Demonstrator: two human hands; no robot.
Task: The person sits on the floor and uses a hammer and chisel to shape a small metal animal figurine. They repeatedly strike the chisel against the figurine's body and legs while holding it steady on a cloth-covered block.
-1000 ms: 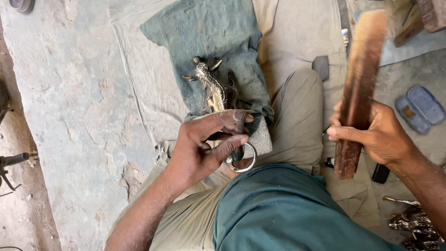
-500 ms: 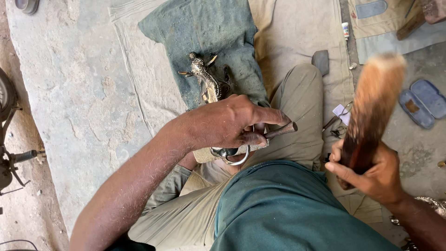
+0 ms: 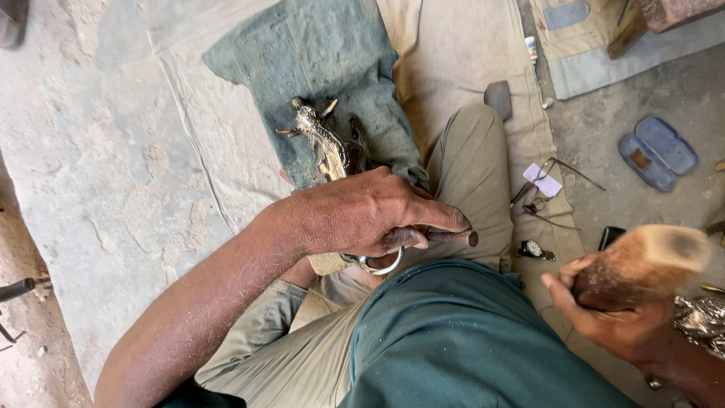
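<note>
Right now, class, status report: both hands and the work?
Left hand grips metal punch over ring. Right hand holds wooden mallet. Metal figurine lies on green cloth.

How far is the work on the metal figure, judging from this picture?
Done: the ornate metal figure lies on the dark cloth, already shaped with fine detail. In hand: the left hand presses a thin rod-like tool down near the figure's lower end and a metal ring; the right hand holds a wooden mallet raised, blurred. Left: the strike has not landed; how much remains I cannot tell.
</note>
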